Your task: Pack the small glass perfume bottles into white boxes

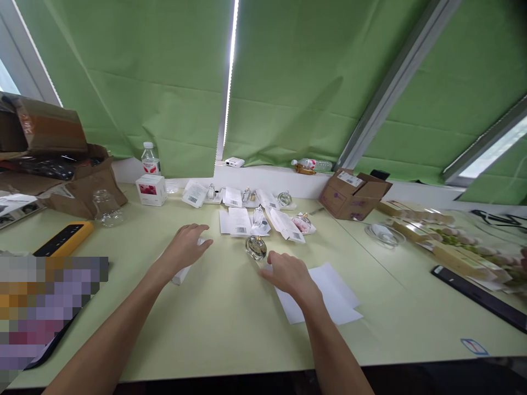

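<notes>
My left hand [187, 245] is open, thumb and fingers apart, directly over a slim white box [181, 275] that it partly covers. Whether it touches the box I cannot tell. Across from it, my right hand [288, 270] has bent fingers, with a gap between thumb and forefinger. Just beyond that hand stands a rounded glass perfume bottle [256, 248] with a gold-toned neck. Sheets of white paper [329, 293] lie under and beside my right wrist. Farther back, a clear perfume bottle [258, 216] and a pinkish one [302, 223] rest among white barcoded packets [237, 220].
A white box with a red picture [151, 190] and a clear jar [107, 208] stand at left, near a yellow-black case [66, 240]. Cardboard boxes flank the table; one [354, 195] is at back right. A glass dish [385, 236] and a dark phone-like slab [477, 296] lie right.
</notes>
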`<action>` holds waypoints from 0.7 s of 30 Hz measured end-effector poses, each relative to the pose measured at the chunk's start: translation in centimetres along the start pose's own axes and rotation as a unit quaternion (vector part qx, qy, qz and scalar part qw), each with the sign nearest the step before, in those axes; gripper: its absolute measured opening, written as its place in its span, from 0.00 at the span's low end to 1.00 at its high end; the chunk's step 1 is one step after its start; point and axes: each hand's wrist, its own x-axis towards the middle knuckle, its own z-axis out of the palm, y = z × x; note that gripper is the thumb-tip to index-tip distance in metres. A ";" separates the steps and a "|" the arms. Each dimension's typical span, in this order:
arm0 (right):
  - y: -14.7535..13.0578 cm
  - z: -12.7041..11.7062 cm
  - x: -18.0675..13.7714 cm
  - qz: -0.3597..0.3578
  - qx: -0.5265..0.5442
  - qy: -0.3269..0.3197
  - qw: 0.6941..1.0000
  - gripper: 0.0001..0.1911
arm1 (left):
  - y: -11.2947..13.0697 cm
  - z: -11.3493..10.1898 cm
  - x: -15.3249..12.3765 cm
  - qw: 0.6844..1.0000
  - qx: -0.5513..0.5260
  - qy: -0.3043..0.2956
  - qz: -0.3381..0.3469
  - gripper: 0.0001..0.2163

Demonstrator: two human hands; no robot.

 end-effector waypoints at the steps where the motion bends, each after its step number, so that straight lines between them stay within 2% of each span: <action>1: 0.0 0.0 0.1 0.000 0.012 -0.001 1.000 0.15 | 0.0 0.0 0.0 1.000 -0.002 -0.001 0.001 0.22; 5: 0.3 0.0 0.6 0.006 0.047 -0.032 0.998 0.20 | 0.0 0.0 -0.1 1.000 -0.007 -0.002 0.005 0.22; 16: 1.1 0.3 1.3 0.006 0.101 -0.083 0.991 0.10 | -0.3 0.3 0.1 1.000 0.000 -0.008 0.015 0.22; 21: 1.6 0.7 1.3 -0.042 0.249 -0.166 0.953 0.12 | -0.2 0.3 0.0 1.000 -0.003 -0.011 0.020 0.21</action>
